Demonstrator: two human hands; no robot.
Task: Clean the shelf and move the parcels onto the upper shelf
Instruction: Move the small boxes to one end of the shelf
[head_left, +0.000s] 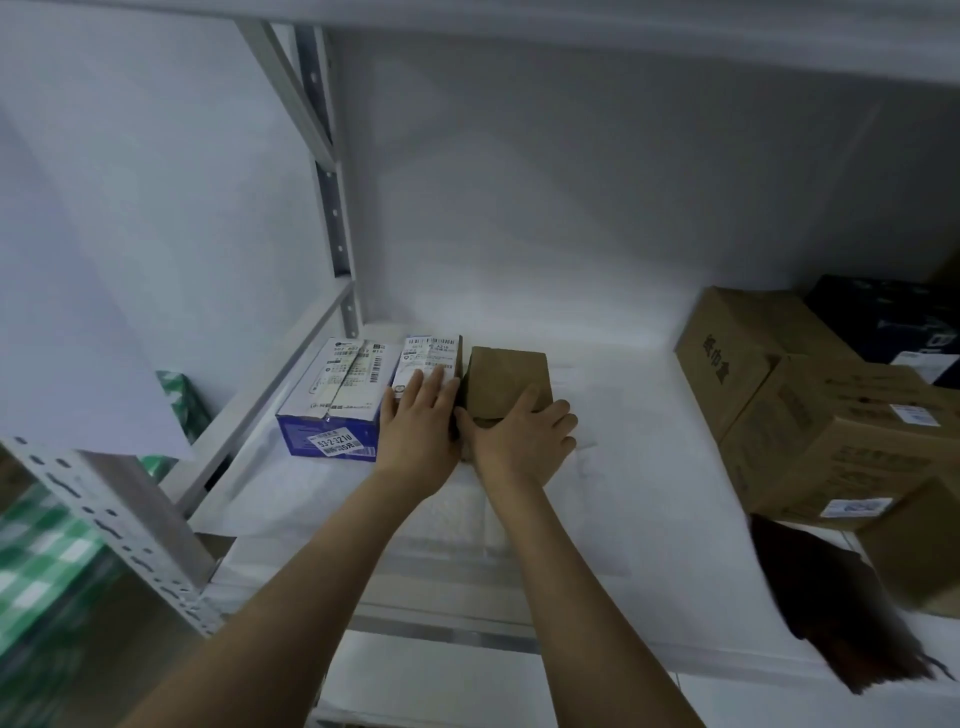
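White, smooth shelf board was seen beneath a flat white upper shelf, backed by a plain pale wall and framed at nine o'clock by a grey perforated metal upright. Near the middle of the board three small rectangular parcels were lined up side by side. A glossy blue carton with white printed labels stood at nine o'clock of the hands. A slim labelled parcel was set touching it on the three o'clock side. A plain kraft-brown box, matte and sharp-edged, was set just beside that. The left hand was laid flat on the labelled parcel with its fingers straight. The right hand was clasped over the kraft-brown box, the thumb tucked against its left face and the fingers curled over its near right corner. At three o'clock, well apart, larger corrugated cartons were stacked, with a dark box behind them. At five o'clock a blurred, dark brown feathery duster was lying on the board's front edge. Green-and-white checked packaging was visible, blurred, at eight o'clock.
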